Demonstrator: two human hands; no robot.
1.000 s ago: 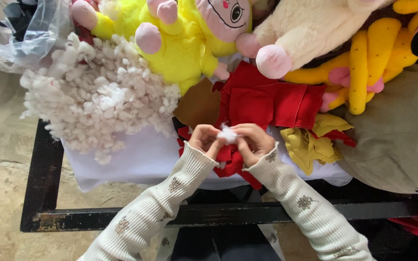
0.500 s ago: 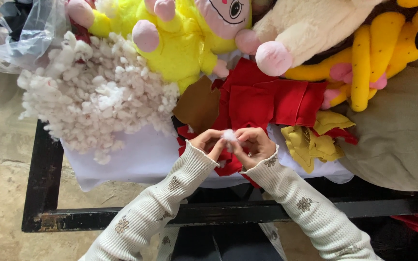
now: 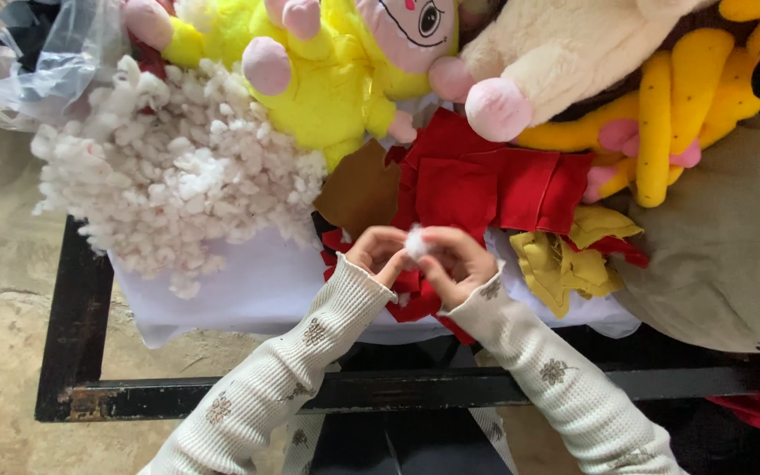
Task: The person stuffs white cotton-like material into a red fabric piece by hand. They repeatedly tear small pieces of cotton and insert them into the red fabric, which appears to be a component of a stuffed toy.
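Left hand [image 3: 378,255] and right hand [image 3: 456,262] meet fingertip to fingertip, both pinched on a small fluffy white tuft [image 3: 415,241] held between them. Directly beneath the fingers lies a limp red fabric piece [image 3: 415,297] on a white sheet [image 3: 248,286]. Left of the fingers: a lumpy heap of white stuffing [image 3: 173,171]. Above them: flat red felt [image 3: 485,180] and a yellow plush doll [image 3: 327,79].

- Single head-worn view, looking steeply down from above the person.
- Close range: left hand [image 3: 378,253] and right hand [image 3: 456,260] sit centre frame.
- Table frame [image 3: 72,299] runs along the lower edge; the toys crowd the top.
- No second view.
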